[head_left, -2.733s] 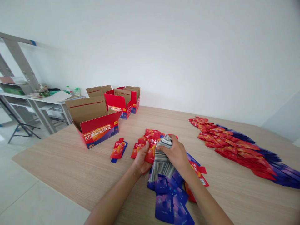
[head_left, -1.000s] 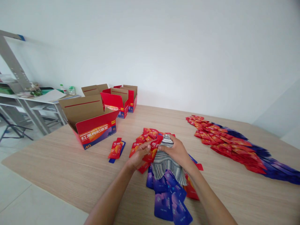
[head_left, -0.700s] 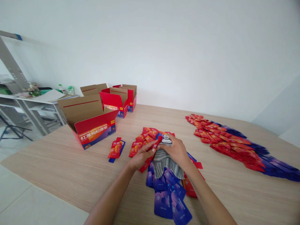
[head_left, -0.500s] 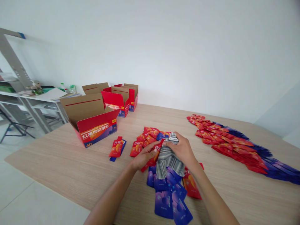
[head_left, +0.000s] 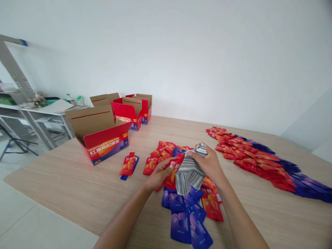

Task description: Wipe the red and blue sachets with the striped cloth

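Note:
My left hand (head_left: 160, 175) pinches a red pouch (head_left: 173, 174) printed with orange fruit, held upright over the pile. Bunched in my right hand (head_left: 209, 162) is a grey striped cloth (head_left: 188, 170), which hangs down beside the pouch. Below the cloth lie several blue-purple pouches (head_left: 181, 226), overlapping on the table. More red pouches (head_left: 164, 151) are heaped behind my hands, and another red pouch (head_left: 212, 204) lies by my right forearm. To the left, a red pouch (head_left: 127, 164) rests on top of a blue one (head_left: 135, 164).
An open red carton (head_left: 107, 147) with raised flaps stands on the wooden table (head_left: 85, 193) at left, further open cartons (head_left: 127, 108) behind it. A long row of red and blue pouches (head_left: 256, 160) spreads along the right. A grey desk (head_left: 41, 114) stands beyond.
My right hand has moved right with the striped cloth, drawing it off the front of the red pouch. My left hand keeps the pouch in nearly the same place.

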### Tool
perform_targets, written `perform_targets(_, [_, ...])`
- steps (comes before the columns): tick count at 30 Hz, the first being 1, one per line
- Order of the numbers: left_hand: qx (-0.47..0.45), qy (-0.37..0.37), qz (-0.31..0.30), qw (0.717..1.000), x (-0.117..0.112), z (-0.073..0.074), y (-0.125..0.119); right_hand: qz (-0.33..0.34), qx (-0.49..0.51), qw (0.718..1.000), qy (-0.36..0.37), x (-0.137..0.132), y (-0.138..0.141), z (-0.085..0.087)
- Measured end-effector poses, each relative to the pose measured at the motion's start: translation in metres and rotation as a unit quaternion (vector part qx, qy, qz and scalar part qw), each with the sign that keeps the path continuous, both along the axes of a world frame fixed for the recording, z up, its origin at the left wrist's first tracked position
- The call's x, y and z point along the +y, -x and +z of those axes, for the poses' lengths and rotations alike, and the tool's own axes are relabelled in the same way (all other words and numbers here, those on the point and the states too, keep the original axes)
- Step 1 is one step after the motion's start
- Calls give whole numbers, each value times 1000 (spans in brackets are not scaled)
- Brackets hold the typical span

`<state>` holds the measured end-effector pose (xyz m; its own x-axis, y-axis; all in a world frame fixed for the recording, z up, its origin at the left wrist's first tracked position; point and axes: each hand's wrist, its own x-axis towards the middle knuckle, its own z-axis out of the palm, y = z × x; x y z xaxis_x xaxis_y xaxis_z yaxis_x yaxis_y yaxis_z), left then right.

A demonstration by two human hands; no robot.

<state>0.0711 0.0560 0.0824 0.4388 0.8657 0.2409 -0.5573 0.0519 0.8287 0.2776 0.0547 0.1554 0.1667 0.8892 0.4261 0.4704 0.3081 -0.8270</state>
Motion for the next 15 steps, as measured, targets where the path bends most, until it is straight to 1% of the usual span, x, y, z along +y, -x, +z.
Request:
perform_targets(2, [-79,65,33,994,0,0,-2,44,46,998,14,-4,-6,7])
perform_targets(4, [-135,119,31,983,1,-3,-4,94,59,993,35,-8,-6,12])
perform_targets(6, [-148,160,-4,976,2,-7,-6,148,48,986,62,-12,2,11])
perform_targets(9, [-111,212,-78,968,3,-16,-11,226,-4,970,89,-16,28,2])
perform_targets(10, [-94,218,-87,968,2,-19,-12,234,-35,968,83,-18,39,-2])
perform_targets(11, [-79,209,-81,971,1,-21,-13,233,-65,968,64,-20,49,-5])
perform_targets(12, [-69,189,-62,978,0,-23,-13,218,-92,971,47,-22,58,-9])
perform_targets(14, [-66,143,-19,987,-1,-25,-13,167,-136,976,9,-25,73,-15])
perform_targets(15, [-72,131,-9,989,-2,-25,-12,142,-149,979,-2,-26,78,-18])
